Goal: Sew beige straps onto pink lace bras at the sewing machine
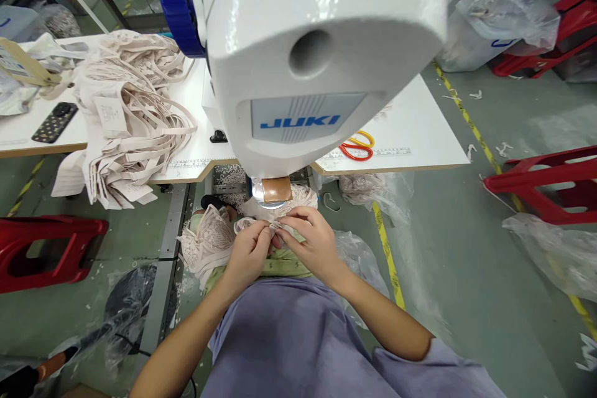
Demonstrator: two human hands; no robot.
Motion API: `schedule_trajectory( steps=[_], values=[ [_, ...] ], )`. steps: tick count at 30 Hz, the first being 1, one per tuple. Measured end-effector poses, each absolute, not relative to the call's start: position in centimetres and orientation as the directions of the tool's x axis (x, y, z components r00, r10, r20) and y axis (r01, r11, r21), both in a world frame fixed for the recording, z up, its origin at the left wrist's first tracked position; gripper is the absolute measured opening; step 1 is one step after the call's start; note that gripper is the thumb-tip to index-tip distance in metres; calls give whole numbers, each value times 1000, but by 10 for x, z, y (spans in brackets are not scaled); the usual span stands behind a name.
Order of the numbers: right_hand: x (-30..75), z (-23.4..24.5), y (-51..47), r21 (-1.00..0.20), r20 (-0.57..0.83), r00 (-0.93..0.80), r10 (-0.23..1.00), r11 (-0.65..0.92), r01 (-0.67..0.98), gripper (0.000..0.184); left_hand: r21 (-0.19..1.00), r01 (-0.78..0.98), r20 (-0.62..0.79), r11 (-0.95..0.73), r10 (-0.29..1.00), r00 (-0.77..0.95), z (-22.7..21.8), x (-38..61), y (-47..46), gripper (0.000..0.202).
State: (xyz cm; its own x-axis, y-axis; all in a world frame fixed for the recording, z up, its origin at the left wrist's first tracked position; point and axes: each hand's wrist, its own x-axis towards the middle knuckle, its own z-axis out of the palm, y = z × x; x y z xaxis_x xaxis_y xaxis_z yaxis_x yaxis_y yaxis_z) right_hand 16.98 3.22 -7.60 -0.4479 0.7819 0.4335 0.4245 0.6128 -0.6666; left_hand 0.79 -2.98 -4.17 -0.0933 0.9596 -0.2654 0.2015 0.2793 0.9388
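Low in front of the sewing machine (298,99), my two hands meet at the fingertips. My left hand (250,250) is closed in a pinch on the edge of a pale pink lace bra (209,237). From the other side, my right hand (313,237) pinches the same bit of fabric between thumb and fingers. One lace cup hangs to the left of my left hand, over my lap. More pale fabric shows beyond my fingers, just below the machine's front end. The needle area is hidden behind the machine head.
A pile of pale bra straps and bands (135,118) hangs over the table's (429,130) front edge at left, near a patterned phone (55,122). Red and yellow scissors (357,148) lie at right. Red stools (550,185) stand on both sides. Plastic bags (359,255) lie below.
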Motion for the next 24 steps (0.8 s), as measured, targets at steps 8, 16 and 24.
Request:
schedule_trajectory(
  steps=[8,16,24],
  values=[
    [168,-83,30,-646,503,-516,694,698,309,11,904,246,-322,349,936,-142,-52,6,-23,39],
    [259,-69,214,-231,188,-388,902,425,875,39,897,84,-438,434,898,42,-54,-23,-14,41],
    [285,-85,242,128,45,-716,697,706,696,39,742,-448,-514,498,852,95,-42,-25,-18,31]
  ],
)
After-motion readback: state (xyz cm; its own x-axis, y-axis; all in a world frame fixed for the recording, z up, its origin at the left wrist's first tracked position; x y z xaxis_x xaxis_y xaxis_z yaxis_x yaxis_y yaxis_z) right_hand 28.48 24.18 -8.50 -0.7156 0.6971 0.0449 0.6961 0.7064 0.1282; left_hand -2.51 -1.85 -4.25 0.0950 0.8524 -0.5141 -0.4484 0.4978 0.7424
